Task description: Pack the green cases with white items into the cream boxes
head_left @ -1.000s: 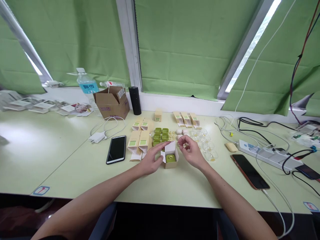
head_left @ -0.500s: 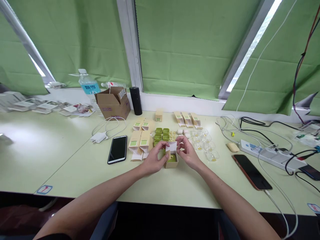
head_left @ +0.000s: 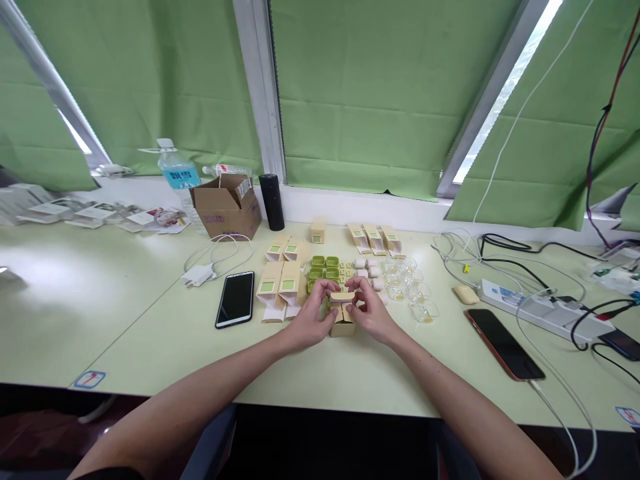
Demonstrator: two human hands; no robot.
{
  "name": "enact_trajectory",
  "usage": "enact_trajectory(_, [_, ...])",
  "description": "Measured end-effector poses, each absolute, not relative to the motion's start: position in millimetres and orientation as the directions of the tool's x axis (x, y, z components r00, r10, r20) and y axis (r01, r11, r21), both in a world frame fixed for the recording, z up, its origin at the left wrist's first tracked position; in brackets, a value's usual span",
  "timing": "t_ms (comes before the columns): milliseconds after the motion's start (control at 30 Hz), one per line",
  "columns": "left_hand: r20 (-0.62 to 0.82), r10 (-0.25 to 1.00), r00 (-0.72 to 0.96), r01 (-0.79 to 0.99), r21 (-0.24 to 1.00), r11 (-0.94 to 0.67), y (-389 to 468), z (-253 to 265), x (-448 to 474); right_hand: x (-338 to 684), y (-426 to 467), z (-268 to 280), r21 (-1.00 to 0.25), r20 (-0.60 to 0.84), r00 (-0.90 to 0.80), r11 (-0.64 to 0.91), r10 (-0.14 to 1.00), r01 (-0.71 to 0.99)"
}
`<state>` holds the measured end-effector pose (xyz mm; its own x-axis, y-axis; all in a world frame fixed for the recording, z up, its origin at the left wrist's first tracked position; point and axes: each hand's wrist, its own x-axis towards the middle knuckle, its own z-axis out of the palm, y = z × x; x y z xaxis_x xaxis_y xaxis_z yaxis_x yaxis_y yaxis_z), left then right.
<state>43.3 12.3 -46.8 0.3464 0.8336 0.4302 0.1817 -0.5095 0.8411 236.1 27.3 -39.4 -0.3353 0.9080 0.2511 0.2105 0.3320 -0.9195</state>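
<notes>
A small kraft cardboard box (head_left: 343, 329) stands on the table in front of me, its side flaps folded inward over the opening. My left hand (head_left: 315, 315) is closed at the box's left side, fingertips at its raised lid (head_left: 343, 297). From the right, my right hand (head_left: 373, 312) pinches at the same lid and flap. What lies inside the box is now covered. Just beyond my hands are green square trays (head_left: 331, 273), tiny yellow pieces (head_left: 345, 265), pale pink rounded pieces (head_left: 373, 272) and clear plastic covers (head_left: 419, 291).
Open kraft boxes (head_left: 280, 285) lie left of my hands, and more boxes (head_left: 376, 239) stand behind. A phone (head_left: 235, 299) lies to the left; another phone (head_left: 505, 344) lies right, beside a power strip (head_left: 543, 312) with tangled cables. A brown carton (head_left: 227, 210) and black cylinder (head_left: 271, 202) stand at the back.
The box's side flaps have folded in over the green tray inside it. Its lid has tipped toward me, and my right hand has moved slightly left and closed in on it.
</notes>
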Motion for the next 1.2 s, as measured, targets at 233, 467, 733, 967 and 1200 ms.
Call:
enact_trajectory(233, [0.520, 0.768, 0.374, 0.297, 0.717, -0.630, 10.3, -41.3, 41.0, 235.8, 23.4, -33.7, -0.854, 0.376, -0.315, 0.458, 0.872, 0.247])
enact_trajectory(467, [0.513, 0.756, 0.407, 0.390, 0.650, -0.652, 7.8, -40.1, 37.6, 248.1, 20.5, -17.5, -0.752, 0.450, -0.448, 0.598, 0.773, 0.276])
enact_trajectory(733, [0.541, 0.709, 0.453, 0.341, 0.629, -0.698, 6.7, -32.9, 28.0, 256.1, 19.4, -19.9, -0.618, 0.540, -0.520, 0.732, 0.661, 0.288])
enact_trajectory(967, [0.603, 0.617, 0.505, 0.347, 0.513, -0.785, 6.6, -34.0, 23.0, 253.3, 19.6, -23.7, -0.482, 0.614, -0.543, 0.817, 0.572, 0.315])
enact_trajectory(1200, [0.652, 0.561, 0.510, 0.346, 0.442, -0.828, 6.3, -35.5, 24.8, 250.6, 21.3, -29.1, -0.379, 0.702, -0.546, 0.889, 0.458, 0.259])
